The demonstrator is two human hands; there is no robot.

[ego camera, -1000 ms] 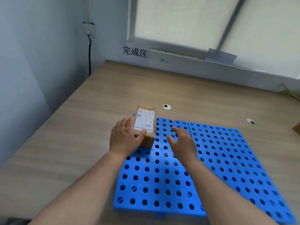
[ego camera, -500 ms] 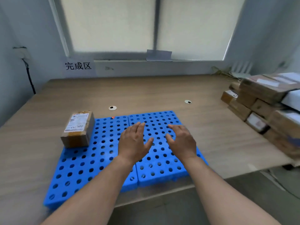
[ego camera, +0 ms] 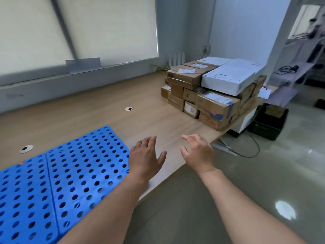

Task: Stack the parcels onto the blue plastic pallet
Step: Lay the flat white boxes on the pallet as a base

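Parcels (ego camera: 213, 103) sit piled on the table (ego camera: 98, 110), well to the right of the blue plastic pallet (ego camera: 66, 173). We hold our left hand (ego camera: 144, 161) and right hand (ego camera: 198, 154) just right of the pallet, fingers loosely spread, gripping nothing.

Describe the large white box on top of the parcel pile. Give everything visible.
The white box is a wide, flat, closed carton, smooth-looking, with faint small print on its top. It lies flat across the top of the brown cardboard parcels stacked at the right end of the table, and seems to jut slightly past those beneath. Neither the left hand nor the right hand touches it; both are open, well short of it.
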